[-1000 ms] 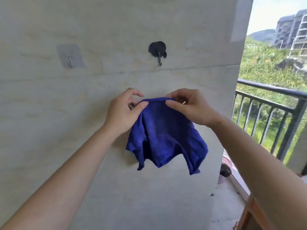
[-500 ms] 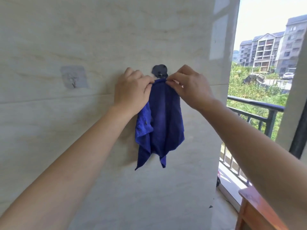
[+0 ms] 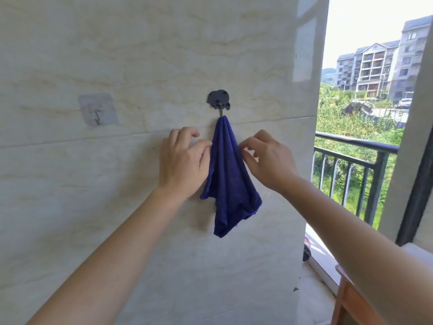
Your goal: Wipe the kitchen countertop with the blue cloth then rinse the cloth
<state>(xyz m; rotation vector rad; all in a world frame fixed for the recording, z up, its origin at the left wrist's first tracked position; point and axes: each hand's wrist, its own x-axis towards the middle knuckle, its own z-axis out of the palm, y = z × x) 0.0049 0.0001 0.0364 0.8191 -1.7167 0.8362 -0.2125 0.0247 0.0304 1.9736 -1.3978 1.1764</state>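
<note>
Head view, the only 1. Blue cloth (image 3: 228,174) hangs by 1 gathered corner from black hook (image 3: 220,104) stuck on the marble-look tiled wall (image 3: 145,55); it falls in a narrow bunch at top, widening to loose folds lower down, lowest tip pointing down.

Left hand (image 3: 184,160): forearm comes up from bottom-left, wrist roughly straight, back of hand toward camera. Fingers loosely curled, a bit spread; thumb tip and index at the cloth's left edge, touching or just beside it, can't tell which. No clear pinch.

Right hand (image 3: 267,160): forearm enters from lower right, angled up & inward, wrist bent slightly. Fingers curled and apart, index and thumb tips near each other w/ a small gap, right at cloth's right edge; contact looks light at most, no fabric visibly gripped.

Both hands sit at same height, 1 on each side of the cloth, below the hook.

Clear adhesive hook (image 3: 98,110) on wall to the left, bare. Balcony railing (image 3: 356,158) at right, wooden furniture edge (image 3: 346,299) bottom right.
</note>
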